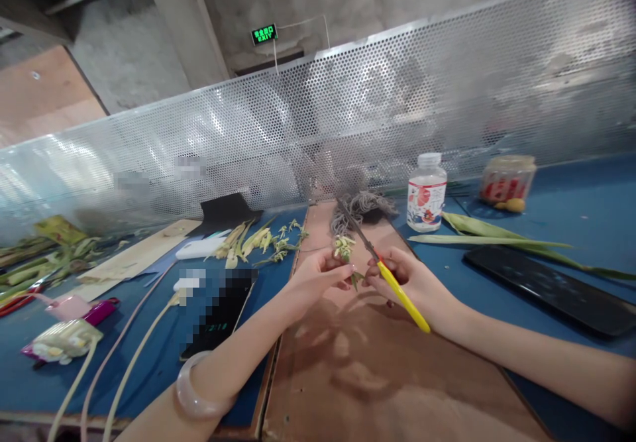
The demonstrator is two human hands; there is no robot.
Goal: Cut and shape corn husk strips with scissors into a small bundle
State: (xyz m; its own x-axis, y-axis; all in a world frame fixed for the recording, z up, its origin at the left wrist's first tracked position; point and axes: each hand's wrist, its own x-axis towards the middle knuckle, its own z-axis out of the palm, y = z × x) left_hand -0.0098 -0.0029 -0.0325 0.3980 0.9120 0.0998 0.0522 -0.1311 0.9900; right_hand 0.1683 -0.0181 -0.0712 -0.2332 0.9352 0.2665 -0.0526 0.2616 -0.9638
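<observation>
The left hand (pixel 318 274) pinches a light, limp plant sprig (pixel 344 248) mid-frame; the right hand (pixel 405 281) grips yellow-handled scissors (pixel 385 273), best held near the stem.

Brown board (pixel 377 376) lies bare near the hands — bottle (pixel 426 201), phone (pixel 546 289), perhaps cables (pixel 124 362) flank it.

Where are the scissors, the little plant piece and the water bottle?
scissors (pixel 397 289): head view, on the yellow handle.
plant sprig (pixel 344 247): head view, on its pale top.
bottle (pixel 426 198): head view, on the label.
</observation>
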